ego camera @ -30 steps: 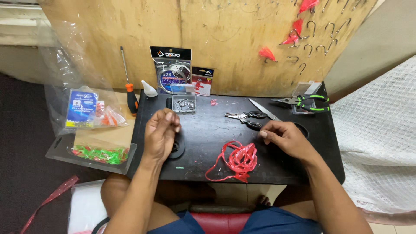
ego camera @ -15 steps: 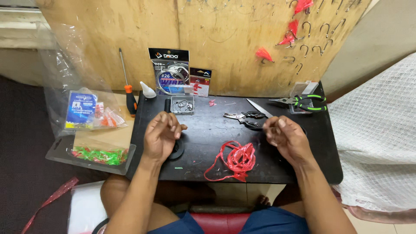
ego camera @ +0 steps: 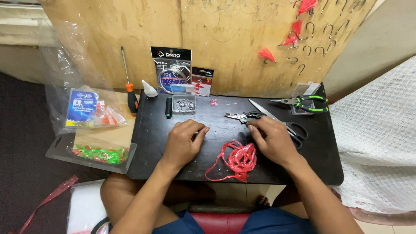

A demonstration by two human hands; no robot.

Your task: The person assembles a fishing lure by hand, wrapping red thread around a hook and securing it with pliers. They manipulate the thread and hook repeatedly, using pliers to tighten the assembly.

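Left hand [ego camera: 184, 143] curled loosely, empty, on black bench [ego camera: 320, 147] left of red string bundle [ego camera: 237, 159]; right hand [ego camera: 271, 139] above-right of bundle, fingers bent, grip unclear.

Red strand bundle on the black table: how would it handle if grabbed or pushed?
The red strand bundle looks like thin loose loops, so probably floppy and light. A tail trails toward the black table edge, so it may snag or drag. Pushed, it would likely bunch rather than slide.

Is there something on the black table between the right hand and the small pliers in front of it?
Nothing visible. The right hand lies just below the small pliers, its fingertips almost at the handles. The red strip bundle lies nearer the person, and the scissors pass beside the hand.
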